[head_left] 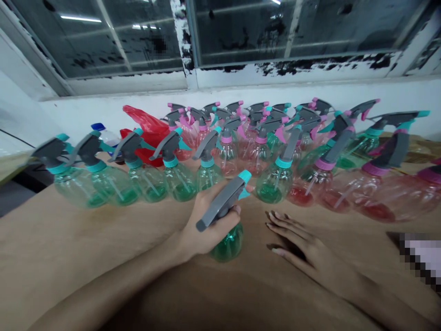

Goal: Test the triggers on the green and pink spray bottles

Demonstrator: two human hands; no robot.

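My left hand is wrapped round the neck of a green spray bottle at the middle of the table. The bottle has a grey trigger head with a teal nozzle pointing away from me. To its right, my right hand lies low over the tabletop with its fingers stretched out, holding nothing. Just beyond my hands stands a green spray bottle with a teal collar. A red-tinted spray bottle with a pink collar is beside it.
Several green spray bottles line the table on the left. More pink and green ones crowd the back. A red plastic bag and a blue-capped bottle sit behind the left row. A wall with windows rises behind.
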